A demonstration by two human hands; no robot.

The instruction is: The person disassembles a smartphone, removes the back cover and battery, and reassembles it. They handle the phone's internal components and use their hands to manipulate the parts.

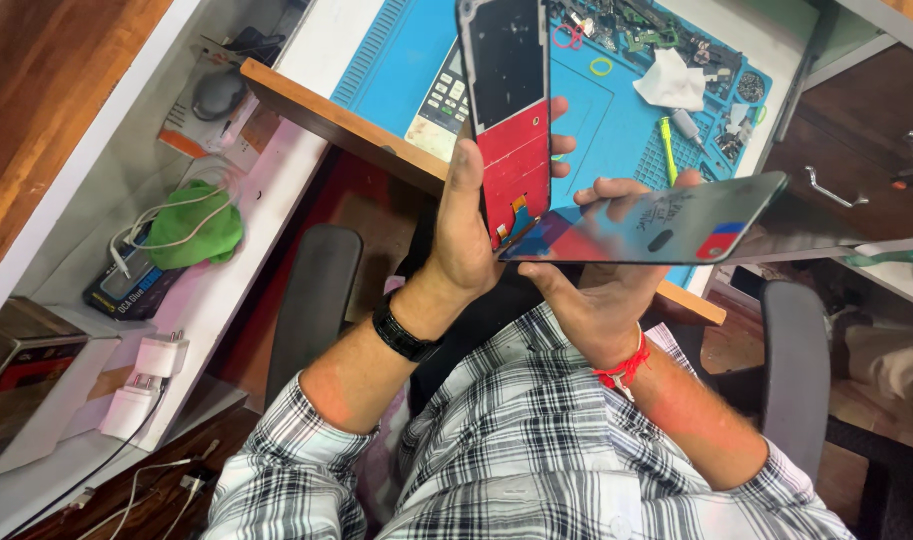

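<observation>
My left hand [464, 225], with a black watch on its wrist, grips the lower edge of an opened phone body [507, 100] and holds it upright. The body shows a dark inner plate, a red section and a small flex cable at the bottom. My right hand [602, 290], with a red thread on the wrist, supports a thin dark glossy screen panel [667, 225] from beneath, held nearly flat. One corner of the panel meets the bottom of the phone body.
Beyond my hands lies a blue repair mat [617, 125] with a white tissue [674, 82], a yellow-green tool [668, 150], small parts and a calculator [439, 100]. A side shelf holds a green cloth [192, 225] and white chargers [147, 380]. Chair armrests [317, 300] flank me.
</observation>
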